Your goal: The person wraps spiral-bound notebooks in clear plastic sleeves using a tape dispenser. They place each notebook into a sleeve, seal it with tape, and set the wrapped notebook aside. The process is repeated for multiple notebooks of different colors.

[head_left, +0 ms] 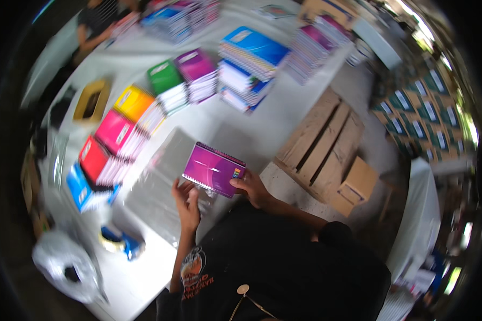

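My right hand (253, 191) grips a purple spiral notebook (211, 167) at its right end, the thumb on the cover. Whether more than one notebook is in that grip, I cannot tell. Just below the notebook's left corner is my left hand (186, 206), its fingers apart and slightly curled, holding nothing. Beneath them, clear plastic sheets (158, 198) lie on the white table (144, 281). To the left runs a curved row of notebook stacks: blue (80, 187), red (93, 160), pink (115, 131), yellow (135, 104), green (165, 77) and purple (195, 65).
Taller notebook piles (256, 48) stand farther back. A tape dispenser (122, 242), a roll of clear plastic (69, 267) and a yellow box (92, 100) are at left. A wooden pallet (324, 144) and a carton (354, 184) lie right. Another person (96, 27) sits far left.
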A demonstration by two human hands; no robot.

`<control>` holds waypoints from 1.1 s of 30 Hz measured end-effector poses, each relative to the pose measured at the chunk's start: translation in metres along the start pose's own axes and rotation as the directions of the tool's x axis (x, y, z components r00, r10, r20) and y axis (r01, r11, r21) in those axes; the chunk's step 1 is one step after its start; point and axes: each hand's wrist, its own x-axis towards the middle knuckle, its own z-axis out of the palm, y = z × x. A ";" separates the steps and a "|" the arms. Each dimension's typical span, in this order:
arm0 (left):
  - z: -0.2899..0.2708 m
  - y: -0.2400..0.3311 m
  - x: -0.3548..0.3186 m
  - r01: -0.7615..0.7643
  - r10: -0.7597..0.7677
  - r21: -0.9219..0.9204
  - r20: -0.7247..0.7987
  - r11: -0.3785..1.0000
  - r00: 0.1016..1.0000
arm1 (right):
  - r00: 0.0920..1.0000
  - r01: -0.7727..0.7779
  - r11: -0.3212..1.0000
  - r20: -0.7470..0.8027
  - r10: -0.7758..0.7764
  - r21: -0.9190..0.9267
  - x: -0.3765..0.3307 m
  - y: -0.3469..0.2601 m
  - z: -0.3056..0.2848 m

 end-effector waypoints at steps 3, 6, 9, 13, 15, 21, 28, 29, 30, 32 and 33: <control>-0.005 -0.015 0.003 -0.110 0.173 0.654 -0.032 0.748 0.984 | 0.960 0.137 0.990 -0.250 -0.125 0.030 -0.006 -0.030 -0.042; -0.012 -0.029 -0.001 -0.174 0.251 0.922 0.087 0.345 0.964 | 0.827 0.387 0.922 -0.442 -0.347 0.001 -0.007 -0.086 -0.091; -0.012 -0.035 -0.006 -0.159 0.218 0.948 0.100 0.275 0.971 | 0.712 0.584 0.805 -0.412 -0.569 -0.104 0.007 -0.172 -0.134; -0.009 -0.031 -0.008 -0.132 0.221 0.945 0.066 0.299 0.973 | 0.672 0.633 0.768 -0.422 -0.609 -0.098 0.061 -0.302 -0.170; -0.007 -0.029 -0.006 -0.124 0.233 0.942 0.051 0.312 0.971 | 0.683 0.626 0.774 -0.416 -0.601 -0.090 0.097 -0.356 -0.186; -0.007 -0.026 -0.008 -0.094 0.219 0.930 0.016 0.354 0.976 | 0.527 0.331 0.880 -0.707 -0.472 -0.342 0.157 -0.404 -0.222; -0.006 -0.018 -0.012 -0.071 0.206 0.915 -0.013 0.396 0.979 | 0.042 -0.367 0.487 -0.537 -0.842 -0.792 0.156 -0.401 -0.235; -0.007 -0.018 -0.012 -0.055 0.189 0.916 -0.023 0.399 0.982 | -0.038 -0.293 0.452 -0.462 -0.886 -0.843 0.155 -0.392 -0.229; -0.007 -0.018 -0.012 -0.069 0.192 0.928 -0.003 0.366 0.981 | -0.088 -0.212 0.401 -0.391 -0.916 -0.891 0.149 -0.379 -0.223; -0.008 -0.019 -0.012 -0.064 0.166 0.938 0.007 0.341 0.986 | -0.250 0.219 0.124 -0.178 -0.952 -0.968 0.141 -0.330 -0.200; -0.009 -0.020 -0.012 -0.066 0.162 0.937 0.010 0.344 0.987 | -0.180 0.433 0.127 -0.223 -0.958 -0.893 0.136 -0.294 -0.184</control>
